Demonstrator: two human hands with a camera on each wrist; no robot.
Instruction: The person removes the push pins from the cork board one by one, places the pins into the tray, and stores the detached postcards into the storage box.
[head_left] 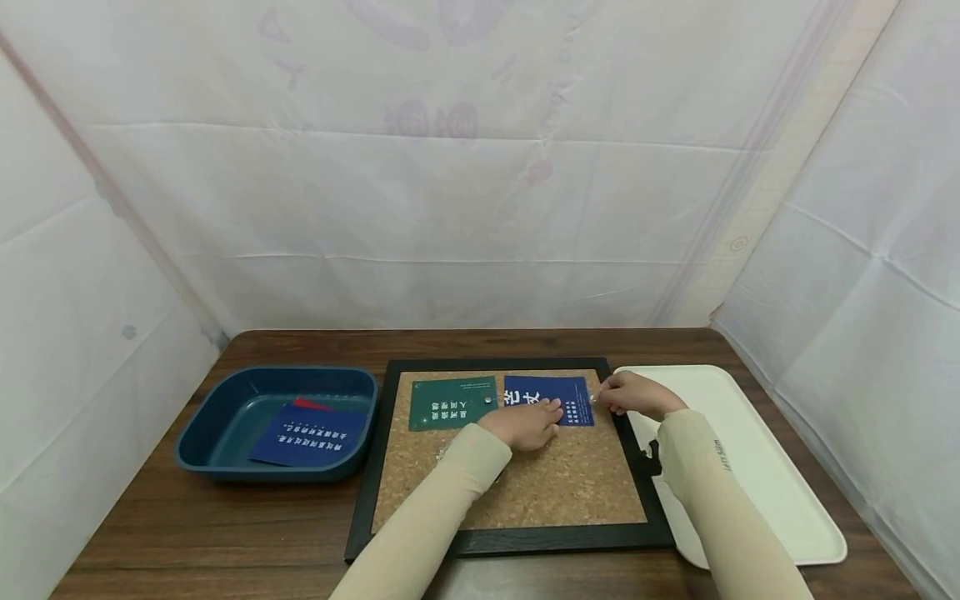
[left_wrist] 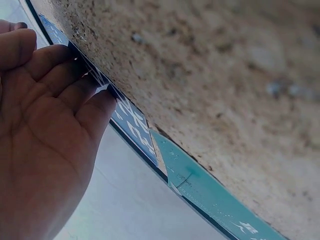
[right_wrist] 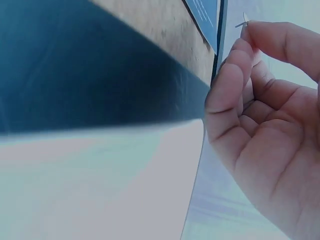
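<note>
A blue card [head_left: 551, 388] with white characters lies on a black-framed cork board [head_left: 562, 492]. My left hand [head_left: 527, 423] rests on its lower part with the fingers extended, hiding some of the print; the left wrist view shows those fingertips [left_wrist: 107, 97] at the card. Just beyond the card's right edge, my right hand [head_left: 637, 394] pinches a small thumbtack [right_wrist: 243, 23] between thumb and forefinger, its thin point sticking out. To the left on the board is a green card [head_left: 442, 406], with a tack [head_left: 487, 400] near its right edge.
A dark blue plastic bin [head_left: 217, 450] stands left of the board and holds a blue card [head_left: 307, 437] and something red [head_left: 307, 403]. A white tray [head_left: 780, 500] lies at the right, partly beneath my right forearm. White sheeting [head_left: 480, 208] hangs behind the wooden table [head_left: 150, 533].
</note>
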